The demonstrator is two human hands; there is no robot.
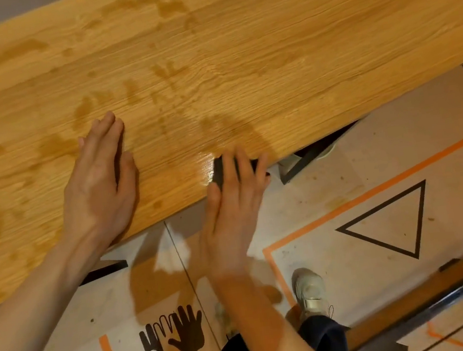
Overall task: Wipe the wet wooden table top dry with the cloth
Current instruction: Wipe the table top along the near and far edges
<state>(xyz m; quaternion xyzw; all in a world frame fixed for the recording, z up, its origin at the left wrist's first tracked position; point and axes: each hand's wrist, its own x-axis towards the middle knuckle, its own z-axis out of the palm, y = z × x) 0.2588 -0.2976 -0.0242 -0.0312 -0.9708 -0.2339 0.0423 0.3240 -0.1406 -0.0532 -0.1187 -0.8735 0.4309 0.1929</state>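
Observation:
The wooden table top (237,43) fills the upper part of the head view, with dark wet streaks and patches across its left and middle. A shiny wet spot (205,164) glints by the near edge. My left hand (99,177) lies flat on the wood, fingers straight and together. My right hand (236,201) presses a small dark cloth (219,172) onto the table's near edge with straight fingers; most of the cloth is hidden under them.
Below the table is a pale floor with orange tape lines (345,211), a black triangle mark (390,223) and black hand prints (171,340). My shoe (310,289) stands there. A wooden chair back (428,291) with a black bar is at the lower right.

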